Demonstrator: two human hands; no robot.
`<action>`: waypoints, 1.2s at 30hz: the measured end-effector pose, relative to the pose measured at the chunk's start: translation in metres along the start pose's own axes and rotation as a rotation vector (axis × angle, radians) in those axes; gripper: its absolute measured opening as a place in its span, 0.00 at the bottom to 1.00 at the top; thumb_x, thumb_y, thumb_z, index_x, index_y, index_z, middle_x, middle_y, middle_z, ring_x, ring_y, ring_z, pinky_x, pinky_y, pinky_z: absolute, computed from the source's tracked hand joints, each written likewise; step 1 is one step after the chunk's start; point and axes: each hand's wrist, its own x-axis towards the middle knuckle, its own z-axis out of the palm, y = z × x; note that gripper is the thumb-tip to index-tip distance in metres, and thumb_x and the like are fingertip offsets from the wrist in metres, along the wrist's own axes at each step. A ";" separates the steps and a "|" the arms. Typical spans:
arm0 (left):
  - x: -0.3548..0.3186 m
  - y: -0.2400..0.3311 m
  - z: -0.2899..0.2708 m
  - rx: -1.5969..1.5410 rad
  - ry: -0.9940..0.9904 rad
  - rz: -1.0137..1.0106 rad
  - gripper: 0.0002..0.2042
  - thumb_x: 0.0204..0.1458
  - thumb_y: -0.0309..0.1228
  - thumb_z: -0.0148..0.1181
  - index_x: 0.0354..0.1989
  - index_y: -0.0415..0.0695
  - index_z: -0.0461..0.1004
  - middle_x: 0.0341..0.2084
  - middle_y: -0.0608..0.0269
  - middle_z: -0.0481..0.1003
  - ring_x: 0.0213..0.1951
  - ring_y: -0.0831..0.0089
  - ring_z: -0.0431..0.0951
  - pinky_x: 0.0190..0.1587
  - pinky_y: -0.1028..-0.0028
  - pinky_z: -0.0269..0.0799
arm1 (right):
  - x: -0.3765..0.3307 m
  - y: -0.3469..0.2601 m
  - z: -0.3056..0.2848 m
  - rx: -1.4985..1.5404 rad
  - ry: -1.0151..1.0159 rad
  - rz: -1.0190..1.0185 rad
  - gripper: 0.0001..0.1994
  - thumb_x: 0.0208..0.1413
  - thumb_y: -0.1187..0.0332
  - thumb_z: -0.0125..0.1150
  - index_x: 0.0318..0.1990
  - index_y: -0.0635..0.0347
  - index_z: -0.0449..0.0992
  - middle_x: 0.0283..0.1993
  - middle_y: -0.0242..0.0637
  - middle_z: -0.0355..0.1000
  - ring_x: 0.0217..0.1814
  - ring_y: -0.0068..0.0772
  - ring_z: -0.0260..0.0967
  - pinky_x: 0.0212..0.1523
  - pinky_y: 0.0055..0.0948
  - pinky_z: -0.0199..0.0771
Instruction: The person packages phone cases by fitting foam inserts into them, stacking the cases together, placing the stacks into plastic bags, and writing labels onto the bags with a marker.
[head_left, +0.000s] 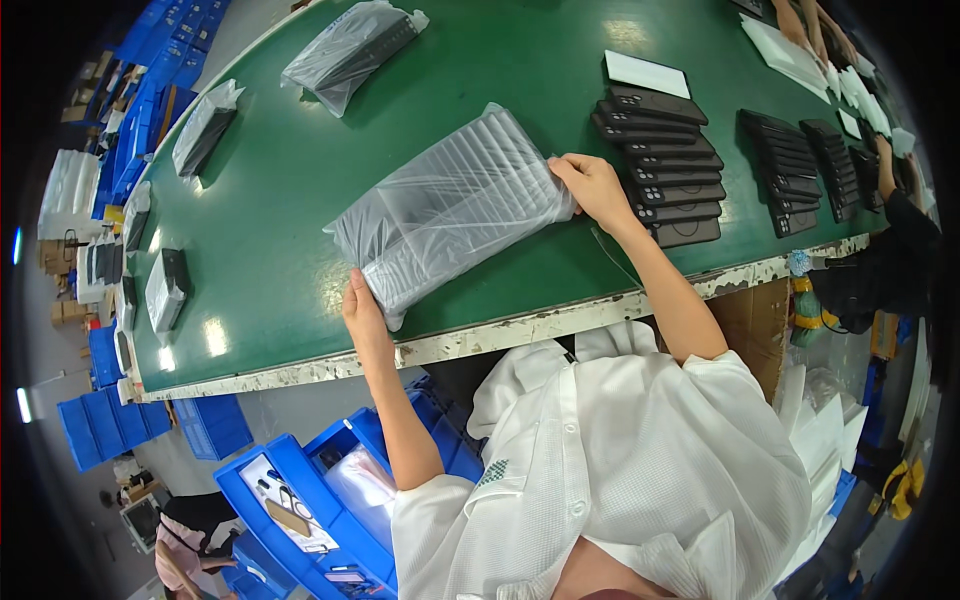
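Both my hands hold a clear plastic bag (455,205) with a row of dark, thin phone cases inside, tilted over the green table (520,60). My left hand (366,312) grips the bag's lower left end, fingers partly hidden behind it. At the upper right end my right hand (590,185) pinches the bag's edge. Just right of that hand lies an overlapping row of black phone cases (675,165) with camera cut-outs, a white flat piece (646,73) at its far end.
More black case rows (780,170) lie to the right. Wrapped bundles (355,50) stand at the far and left sides. Blue bins (300,510) sit below the table edge at my left. A co-worker's hands (800,30) reach in at the far right, near white sheets (785,55).
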 end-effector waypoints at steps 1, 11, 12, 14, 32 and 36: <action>0.000 -0.002 0.000 0.000 0.003 0.004 0.24 0.77 0.44 0.51 0.57 0.30 0.77 0.49 0.57 0.83 0.50 0.71 0.82 0.56 0.69 0.76 | 0.001 -0.001 0.001 0.002 -0.002 -0.003 0.22 0.70 0.54 0.61 0.33 0.66 0.82 0.21 0.27 0.69 0.19 0.19 0.63 0.22 0.27 0.65; -0.020 0.031 -0.008 1.226 0.142 0.520 0.19 0.68 0.32 0.62 0.61 0.33 0.70 0.47 0.41 0.80 0.48 0.45 0.82 0.52 0.58 0.76 | 0.003 -0.010 0.006 -0.420 -0.034 -0.152 0.16 0.61 0.60 0.69 0.46 0.66 0.84 0.39 0.47 0.84 0.43 0.42 0.83 0.46 0.38 0.82; -0.020 0.033 -0.011 1.109 0.200 0.404 0.22 0.69 0.33 0.61 0.65 0.33 0.68 0.47 0.42 0.80 0.48 0.48 0.82 0.51 0.59 0.76 | -0.003 -0.014 0.007 -0.338 0.161 -0.242 0.15 0.63 0.60 0.68 0.45 0.65 0.84 0.40 0.47 0.84 0.44 0.43 0.84 0.46 0.37 0.82; -0.023 0.028 -0.025 0.751 0.243 0.285 0.27 0.72 0.37 0.57 0.72 0.33 0.63 0.49 0.44 0.81 0.50 0.59 0.83 0.54 0.64 0.77 | -0.009 -0.013 0.009 -0.186 0.408 -0.366 0.15 0.69 0.62 0.65 0.50 0.67 0.83 0.43 0.44 0.85 0.43 0.34 0.83 0.48 0.31 0.81; -0.092 -0.010 0.057 0.645 0.324 0.381 0.32 0.72 0.43 0.55 0.72 0.26 0.62 0.66 0.25 0.67 0.67 0.34 0.68 0.72 0.48 0.60 | -0.013 -0.016 0.032 -0.373 0.121 -0.424 0.27 0.75 0.51 0.55 0.64 0.70 0.76 0.65 0.58 0.76 0.70 0.58 0.71 0.70 0.44 0.69; -0.103 -0.017 0.047 0.723 0.299 0.390 0.34 0.69 0.46 0.60 0.71 0.27 0.63 0.69 0.26 0.64 0.70 0.35 0.63 0.73 0.45 0.55 | -0.085 -0.018 0.021 -0.335 0.207 -0.540 0.24 0.71 0.66 0.60 0.69 0.70 0.71 0.71 0.55 0.70 0.70 0.54 0.70 0.68 0.44 0.69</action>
